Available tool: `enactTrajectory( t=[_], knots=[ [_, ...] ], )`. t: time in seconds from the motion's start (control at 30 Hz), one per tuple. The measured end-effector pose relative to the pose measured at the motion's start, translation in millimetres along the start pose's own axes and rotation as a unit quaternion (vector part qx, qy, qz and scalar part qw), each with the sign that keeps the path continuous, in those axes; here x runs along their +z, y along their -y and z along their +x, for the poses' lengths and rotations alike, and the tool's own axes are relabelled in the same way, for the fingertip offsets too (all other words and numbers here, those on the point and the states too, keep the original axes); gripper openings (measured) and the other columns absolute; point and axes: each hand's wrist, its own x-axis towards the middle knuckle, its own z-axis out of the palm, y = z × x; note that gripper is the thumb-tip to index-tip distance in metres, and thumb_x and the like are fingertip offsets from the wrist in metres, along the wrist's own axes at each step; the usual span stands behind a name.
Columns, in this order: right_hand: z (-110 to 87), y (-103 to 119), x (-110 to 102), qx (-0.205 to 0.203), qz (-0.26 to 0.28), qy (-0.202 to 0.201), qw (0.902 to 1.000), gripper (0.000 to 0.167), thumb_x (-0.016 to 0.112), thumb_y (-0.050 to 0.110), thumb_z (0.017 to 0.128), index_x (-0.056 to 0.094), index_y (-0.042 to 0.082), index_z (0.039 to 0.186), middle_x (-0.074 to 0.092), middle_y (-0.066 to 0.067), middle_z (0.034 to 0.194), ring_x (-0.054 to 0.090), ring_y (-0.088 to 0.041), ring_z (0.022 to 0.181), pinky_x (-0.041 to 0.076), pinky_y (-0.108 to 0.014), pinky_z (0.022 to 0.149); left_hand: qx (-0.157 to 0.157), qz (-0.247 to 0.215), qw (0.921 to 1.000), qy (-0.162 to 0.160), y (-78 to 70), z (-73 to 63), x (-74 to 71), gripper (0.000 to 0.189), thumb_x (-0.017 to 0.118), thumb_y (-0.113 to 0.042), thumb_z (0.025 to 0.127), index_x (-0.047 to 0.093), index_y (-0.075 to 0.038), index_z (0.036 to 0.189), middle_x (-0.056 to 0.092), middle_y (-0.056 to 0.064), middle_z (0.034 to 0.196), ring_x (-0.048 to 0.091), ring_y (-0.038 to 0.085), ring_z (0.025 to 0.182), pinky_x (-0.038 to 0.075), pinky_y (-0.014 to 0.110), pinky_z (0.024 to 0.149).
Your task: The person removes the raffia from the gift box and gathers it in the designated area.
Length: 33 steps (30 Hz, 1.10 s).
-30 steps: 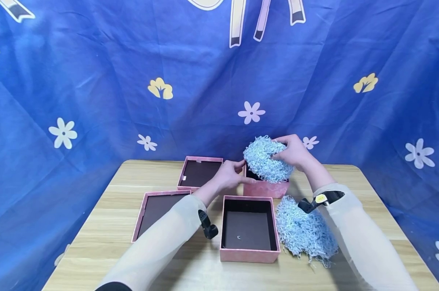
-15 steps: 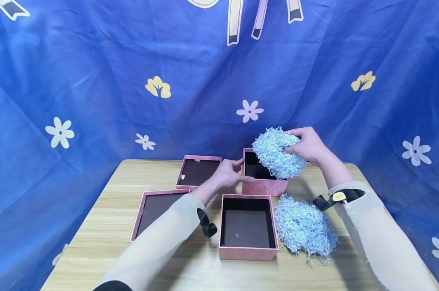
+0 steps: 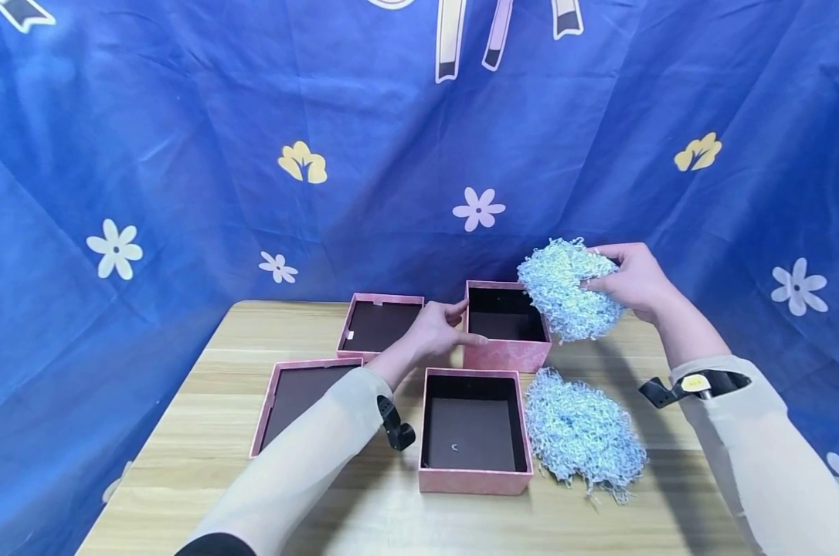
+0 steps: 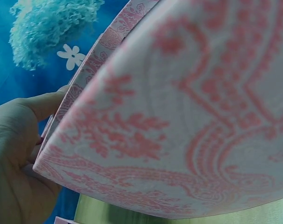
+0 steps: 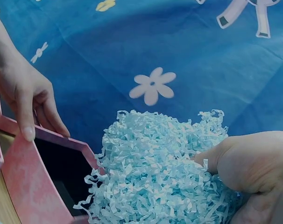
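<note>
My right hand (image 3: 631, 279) pinches a fluffy wad of light-blue shredded paper (image 3: 565, 293) in the head view. The wad hangs in the air over the right rim of the far pink box (image 3: 506, 357), whose dark inside shows. At that box's left corner, my left hand (image 3: 433, 330) grips the wall, thumb on the front side and fingers along the left side. Seen from the right wrist, the wad (image 5: 155, 172) covers part of the box, and the left thumb lies over its rim. Pink-patterned cardboard (image 4: 179, 116) fills most of the left wrist view.
A second pink box (image 3: 475, 483) stands nearer, with a tiny paper scrap (image 3: 454, 447) inside. Right of it lies a loose heap of blue shredded paper (image 3: 586, 436). Two shallow dark-lined lids (image 3: 385, 328) lie to the left, one partly behind the left forearm. A blue curtain (image 3: 392, 154) hangs behind the table.
My right hand has carried the wad of shredded paper rightward from over the far box's opening, baring its dark inside. The left hand stays at the box's corner.
</note>
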Motion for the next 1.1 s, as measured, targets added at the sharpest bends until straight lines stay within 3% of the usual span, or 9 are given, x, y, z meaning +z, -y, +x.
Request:
enactTrajectory(
  t=[0.13,0.23,0.43,0.63,0.83,1.0,1.1],
  knots=[
    [-2.3,-14.7,-10.9,0.014,-0.01,0.003,0.9998,0.062,0.084,-0.003,0.085,0.062,-0.004,0.144,0.06,-0.024,0.143,0.05,-0.036,0.137,0.053,-0.022,0.091,0.0,0.001,1.0,0.0,0.8,0.5,1.0,0.095,0.098,-0.027,0.077,0.05,-0.011,0.157,0.055,0.01,0.151,0.054,0.023,0.139,0.043,0.033,0.114],
    [-4.9,-26.7,-19.0,0.027,-0.014,0.003,0.9995,0.064,0.082,-0.001,0.088,0.058,-0.006,0.147,0.053,-0.027,0.15,0.041,-0.041,0.145,0.051,-0.02,0.092,0.003,0.003,1.0,0.002,1.7,0.4,1.6,0.096,0.098,-0.028,0.077,0.05,-0.009,0.157,0.055,0.01,0.152,0.053,0.022,0.139,0.043,0.033,0.114],
    [-11.1,-58.1,-28.9,0.035,-0.006,-0.005,0.9994,0.067,0.081,0.001,0.091,0.052,-0.009,0.15,0.052,-0.03,0.149,0.046,-0.042,0.14,0.051,-0.012,0.081,0.012,0.008,0.9999,0.003,2.9,0.4,2.5,0.097,0.099,-0.03,0.076,0.05,-0.007,0.156,0.055,0.011,0.151,0.054,0.02,0.138,0.044,0.031,0.114],
    [-14.2,-96.2,-24.7,0.03,-0.015,-0.024,0.9991,0.061,0.083,-0.001,0.088,0.059,-0.01,0.144,0.061,-0.027,0.137,0.06,-0.024,0.119,0.056,-0.015,0.08,0.01,0.003,0.9999,0.005,2.5,0.0,1.8,0.096,0.098,-0.029,0.078,0.049,-0.006,0.157,0.054,0.009,0.153,0.054,0.021,0.139,0.045,0.031,0.113],
    [-15.7,-125.1,-18.3,0.036,-0.014,-0.014,0.9991,0.064,0.083,0.0,0.088,0.055,-0.013,0.145,0.058,-0.032,0.141,0.048,-0.047,0.136,0.051,-0.013,0.084,0.008,0.007,0.9999,0.004,1.3,-0.5,1.2,0.096,0.098,-0.029,0.078,0.049,-0.005,0.157,0.053,0.01,0.153,0.054,0.022,0.139,0.044,0.031,0.114],
    [-15.4,-138.8,-11.8,0.051,-0.028,-0.001,0.9983,0.066,0.082,0.002,0.089,0.054,-0.012,0.146,0.053,-0.034,0.147,0.041,-0.051,0.143,0.049,-0.047,0.109,0.004,0.006,1.0,0.001,1.5,-1.3,0.9,0.095,0.098,-0.029,0.078,0.05,-0.008,0.157,0.054,0.009,0.153,0.055,0.021,0.138,0.044,0.031,0.113],
    [-15.5,-146.3,-6.8,0.056,-0.025,0.005,0.9981,0.066,0.081,0.001,0.089,0.053,-0.012,0.147,0.051,-0.036,0.148,0.038,-0.053,0.144,0.042,-0.062,0.112,0.004,0.006,1.0,0.003,1.3,-1.8,1.1,0.094,0.098,-0.029,0.078,0.05,-0.01,0.157,0.054,0.008,0.154,0.055,0.021,0.138,0.045,0.031,0.113]
  ],
)
